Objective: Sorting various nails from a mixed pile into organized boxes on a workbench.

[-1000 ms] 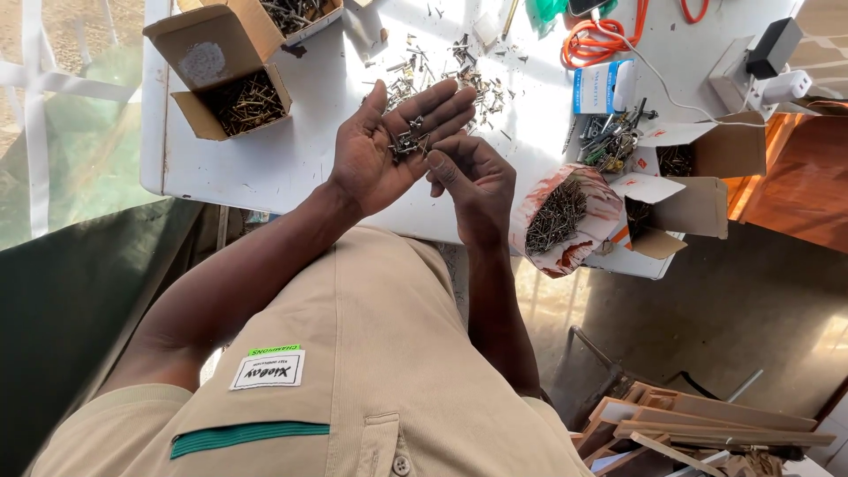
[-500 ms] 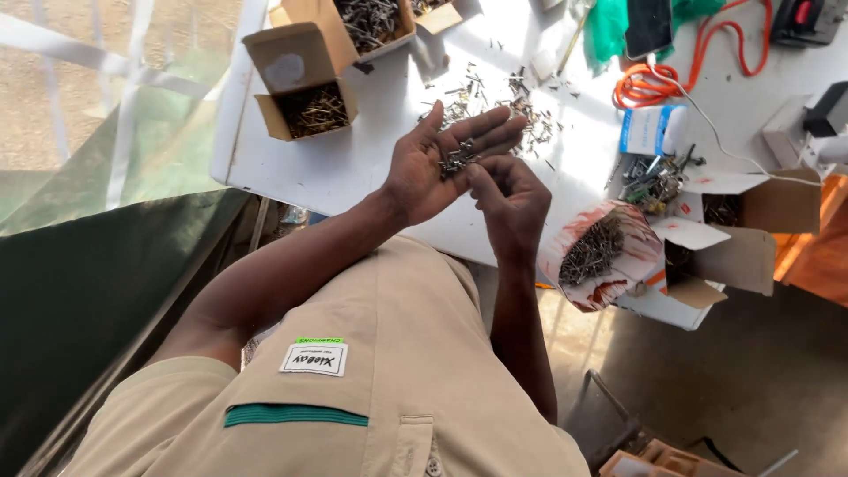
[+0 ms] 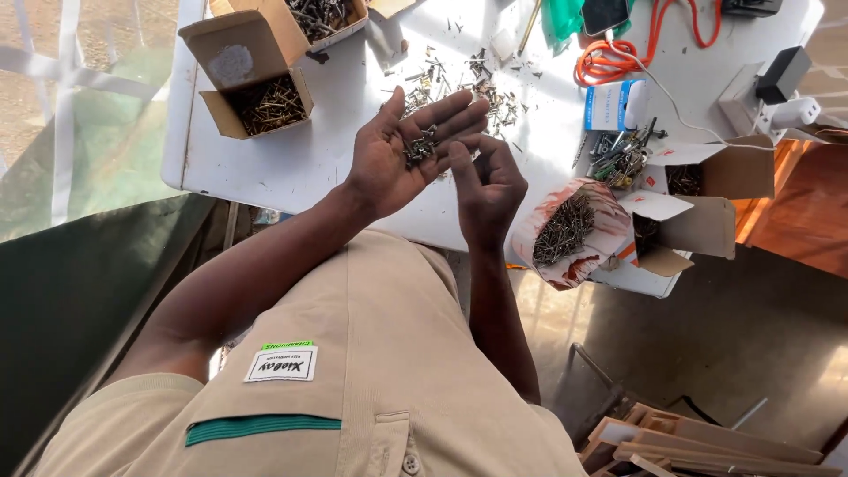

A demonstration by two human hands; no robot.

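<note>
Screws (image 3: 420, 147) heaped in my left hand (image 3: 399, 157), palm up and fingers spread above the white worktop's (image 3: 291, 168) near edge, my right hand (image 3: 488, 187) pinching at the pile, loose screws (image 3: 484, 87) scattered beyond, open cardboard box (image 3: 265, 104) at far left corner

I see my left hand (image 3: 393, 155) palm-up over the table (image 3: 291, 168), a heap of screws (image 3: 420, 147) in it. My right hand (image 3: 488, 187) sits just to its right, fingers touching the heap. Loose screws (image 3: 490, 93) lie on the table behind both hands. Far left stands an open box (image 3: 256, 93) with screws in it, another box (image 3: 322, 18) behind it. Right of my hands a bag of nails (image 3: 570, 231) rests at the table edge, more boxes (image 3: 698, 199) beside it, a cable (image 3: 618, 57) behind those.
</note>
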